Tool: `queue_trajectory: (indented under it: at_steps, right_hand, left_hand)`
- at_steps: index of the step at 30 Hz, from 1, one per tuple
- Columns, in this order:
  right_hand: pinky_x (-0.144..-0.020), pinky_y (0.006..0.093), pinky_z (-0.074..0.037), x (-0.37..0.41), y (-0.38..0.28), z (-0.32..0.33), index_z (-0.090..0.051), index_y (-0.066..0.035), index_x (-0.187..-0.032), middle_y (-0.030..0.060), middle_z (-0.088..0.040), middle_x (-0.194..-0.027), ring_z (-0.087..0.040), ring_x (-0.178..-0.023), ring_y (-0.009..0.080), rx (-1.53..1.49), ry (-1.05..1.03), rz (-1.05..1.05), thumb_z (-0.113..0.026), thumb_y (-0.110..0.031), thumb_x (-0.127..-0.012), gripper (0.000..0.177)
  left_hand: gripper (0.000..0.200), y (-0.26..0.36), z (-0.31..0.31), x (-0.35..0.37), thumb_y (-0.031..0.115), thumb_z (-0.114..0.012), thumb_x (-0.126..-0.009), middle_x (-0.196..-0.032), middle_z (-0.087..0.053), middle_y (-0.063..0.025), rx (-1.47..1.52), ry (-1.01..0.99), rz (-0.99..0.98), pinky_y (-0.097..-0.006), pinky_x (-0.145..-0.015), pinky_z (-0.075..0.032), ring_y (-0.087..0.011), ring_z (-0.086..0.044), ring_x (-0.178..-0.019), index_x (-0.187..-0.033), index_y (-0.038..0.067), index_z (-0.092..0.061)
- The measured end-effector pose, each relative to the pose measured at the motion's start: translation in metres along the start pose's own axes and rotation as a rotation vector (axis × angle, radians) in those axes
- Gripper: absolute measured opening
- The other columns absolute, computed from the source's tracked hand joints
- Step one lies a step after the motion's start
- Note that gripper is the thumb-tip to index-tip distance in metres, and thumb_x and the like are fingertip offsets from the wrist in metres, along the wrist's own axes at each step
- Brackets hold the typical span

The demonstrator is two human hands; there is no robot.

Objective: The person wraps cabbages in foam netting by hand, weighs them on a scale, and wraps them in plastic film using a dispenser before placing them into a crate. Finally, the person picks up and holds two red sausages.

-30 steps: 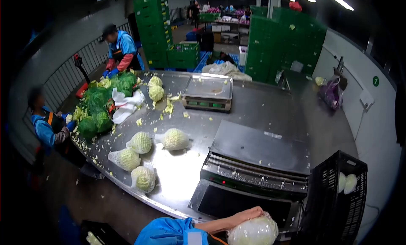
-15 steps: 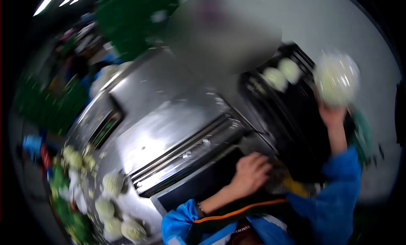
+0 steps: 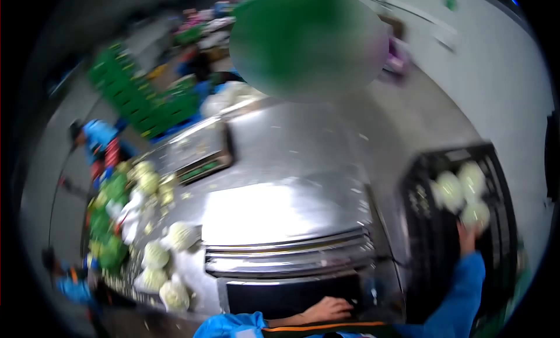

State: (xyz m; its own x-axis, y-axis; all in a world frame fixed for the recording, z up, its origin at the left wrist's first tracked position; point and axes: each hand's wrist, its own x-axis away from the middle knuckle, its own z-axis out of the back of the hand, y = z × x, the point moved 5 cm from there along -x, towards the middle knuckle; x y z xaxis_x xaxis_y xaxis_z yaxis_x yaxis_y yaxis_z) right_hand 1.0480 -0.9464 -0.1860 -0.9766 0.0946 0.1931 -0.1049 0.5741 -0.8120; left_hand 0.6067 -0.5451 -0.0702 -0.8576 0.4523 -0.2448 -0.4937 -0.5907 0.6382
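In the head view, my right hand is closed on a pale, film-wrapped cabbage inside the black crate on the right. Two more pale cabbages lie in the crate just beyond it, close together. My left hand holds nothing; its fingers extend over the dark panel at the front of the metal wrapping machine. The blur hides whether those fingers touch the panel.
Several cabbages sit on the left of the steel table, near green leaves and white bags. A scale-like metal box stands behind them. Green crates and people are farther off to the left.
My right hand has brought the wrapped cabbage down from beside the crate into it, near the other two. My left hand stays by the dark panel. The whole view has turned.
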Motion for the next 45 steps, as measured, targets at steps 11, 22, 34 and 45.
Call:
queue_trajectory:
  at_steps: [11,22,34,45]
  right_hand:
    - [-0.093,0.0417,-0.036,0.038,-0.095,-0.098,-0.03,-0.012,-0.138,0.0138,-0.037,-0.136,-0.038,-0.119,0.0361,1.004,-0.028,0.027,-0.043,-0.065,-0.079,0.08]
    - [-0.096,0.0366,-0.035,0.157,-0.043,-0.319,-0.034,-0.006,-0.135,0.0185,-0.042,-0.132,-0.043,-0.118,0.0327,1.371,-0.457,0.363,-0.041,-0.041,-0.091,0.057]
    - [-0.093,0.0316,-0.035,0.164,-0.033,-0.318,-0.034,0.0,-0.134,0.0129,-0.048,-0.123,-0.047,-0.109,0.0242,1.258,-0.62,0.208,-0.061,-0.022,-0.079,0.065]
    - [-0.085,0.0318,-0.041,0.163,-0.029,-0.319,-0.042,0.0,-0.128,0.0105,-0.055,-0.114,-0.053,-0.097,0.0227,1.03,-0.715,0.061,-0.058,-0.018,-0.082,0.051]
  left_hand:
    - [0.03,-0.011,0.004,-0.003,0.02,-0.046,-0.085,-0.124,-0.045,-0.0114,0.035,0.121,-0.08,-0.0373,-0.095,-0.033,-0.0248,-0.039,-0.119,-0.111,0.006,-0.052]
    - [0.033,0.0,0.014,0.015,0.023,-0.046,-0.087,-0.124,-0.046,-0.0129,0.063,0.151,-0.151,-0.0385,-0.096,-0.033,-0.0263,-0.039,-0.119,-0.113,0.006,-0.052]
    - [0.036,-0.003,0.003,0.01,0.027,-0.046,-0.088,-0.125,-0.046,-0.0145,0.061,0.148,-0.114,-0.0399,-0.098,-0.032,-0.0279,-0.039,-0.12,-0.117,0.005,-0.051]
    - [0.039,0.001,-0.015,0.026,0.03,-0.046,-0.089,-0.125,-0.047,-0.016,0.06,0.163,-0.091,-0.0412,-0.1,-0.032,-0.0294,-0.039,-0.12,-0.119,0.005,-0.05]
